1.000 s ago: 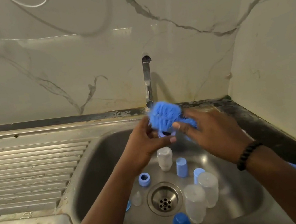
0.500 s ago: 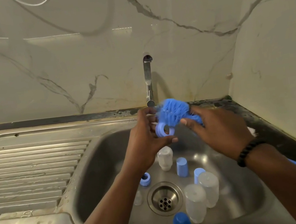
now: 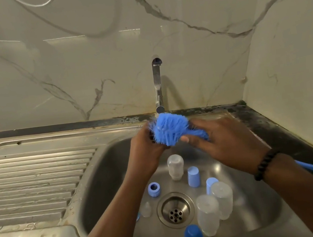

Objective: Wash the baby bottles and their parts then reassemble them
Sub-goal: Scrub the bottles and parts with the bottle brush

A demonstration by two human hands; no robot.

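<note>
Nearest me, low in the sink [image 3: 103, 179], the waiting pieces stand round the drain [image 3: 175, 210]: a blue cap [image 3: 193, 235] at the near wall, two clear bottles [image 3: 216, 209] upended side by side just right of the drain, a small clear teat [image 3: 146, 209] to its left, a blue collar ring [image 3: 154, 189], two more blue caps [image 3: 193, 176] and a third clear bottle [image 3: 176, 166] further back. None is reassembled; I judge the job to be in its scrubbing stage, with most parts not yet put together. Above them, both hands meet under the tap [image 3: 158, 85]. The left hand [image 3: 146, 150] is curled round something small that the bristles hide; I cannot tell what it is from here. The right hand [image 3: 222, 143] grips the blue bottle brush [image 3: 170, 129] close behind its head, thumb forward, the long handle running back past the wrist and its dark bead bracelet [image 3: 266, 164]. Brush head sits pressed against the left hand's piece. Whether water runs I cannot tell. Next move, as I read it: finish working the bristles over that piece, rinse it, set it apart from the unwashed lot, perhaps on the ribbed drainer [image 3: 31, 183] of the worktop, then take another. No brand, label or writing legible anywhere, only veined marble wall [image 3: 63, 71] behind.
</note>
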